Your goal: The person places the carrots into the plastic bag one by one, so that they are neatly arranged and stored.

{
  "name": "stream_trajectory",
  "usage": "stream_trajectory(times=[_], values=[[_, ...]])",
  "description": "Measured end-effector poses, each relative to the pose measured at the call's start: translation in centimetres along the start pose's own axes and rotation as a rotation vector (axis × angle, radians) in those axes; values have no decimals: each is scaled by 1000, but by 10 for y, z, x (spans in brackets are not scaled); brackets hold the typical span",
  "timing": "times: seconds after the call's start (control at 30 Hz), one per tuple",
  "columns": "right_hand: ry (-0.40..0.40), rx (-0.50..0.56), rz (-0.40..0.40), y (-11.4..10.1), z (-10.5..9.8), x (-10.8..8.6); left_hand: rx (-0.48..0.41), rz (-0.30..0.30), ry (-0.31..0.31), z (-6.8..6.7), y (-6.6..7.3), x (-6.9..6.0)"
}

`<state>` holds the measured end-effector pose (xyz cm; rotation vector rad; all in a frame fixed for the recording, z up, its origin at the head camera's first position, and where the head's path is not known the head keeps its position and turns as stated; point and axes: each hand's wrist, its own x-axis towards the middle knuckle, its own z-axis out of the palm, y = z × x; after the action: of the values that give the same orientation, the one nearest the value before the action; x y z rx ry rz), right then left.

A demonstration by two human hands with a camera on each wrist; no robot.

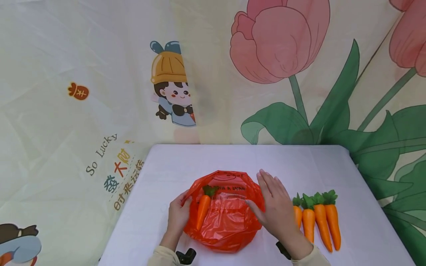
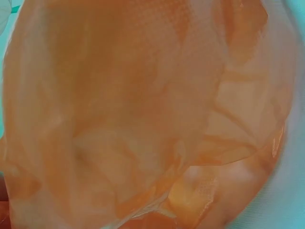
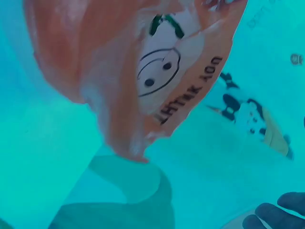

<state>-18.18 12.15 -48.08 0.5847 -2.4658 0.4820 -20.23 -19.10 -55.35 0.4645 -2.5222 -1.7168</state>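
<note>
A red plastic bag (image 1: 229, 236) sits on the table with its mouth wide, facing up. Inside it, toward the left, lies one carrot (image 1: 203, 212) with a green top. My left hand (image 1: 179, 216) grips the bag's left rim between thumb and fingers. At the right rim, my right hand (image 1: 276, 207) has its fingers straight and thumb spread, touching or close to the plastic. The bag (image 2: 143, 95) fills most of the left wrist view. In the right wrist view the bag (image 3: 119, 71) shows printed lettering and a smiling face, with fingertips (image 3: 281, 217) at the lower right.
Several carrots (image 1: 321, 218) with leafy tops lie side by side on the white table (image 1: 369, 236), right of the right hand and partly behind it. A patterned cloth (image 1: 213, 74) with tulips and cartoon figures hangs behind the table.
</note>
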Motion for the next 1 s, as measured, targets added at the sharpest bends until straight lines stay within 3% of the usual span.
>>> stream_trajectory(times=[0.37, 0.63, 1.0], values=[[-42, -81, 330, 44, -7, -29, 11, -22, -9, -1, 0, 1], [-219, -119, 603, 71, -10, -53, 14, -28, -16, 0, 0, 0], [-422, -74, 820, 85, -10, -69, 14, -6, -12, 1, 3, -1]])
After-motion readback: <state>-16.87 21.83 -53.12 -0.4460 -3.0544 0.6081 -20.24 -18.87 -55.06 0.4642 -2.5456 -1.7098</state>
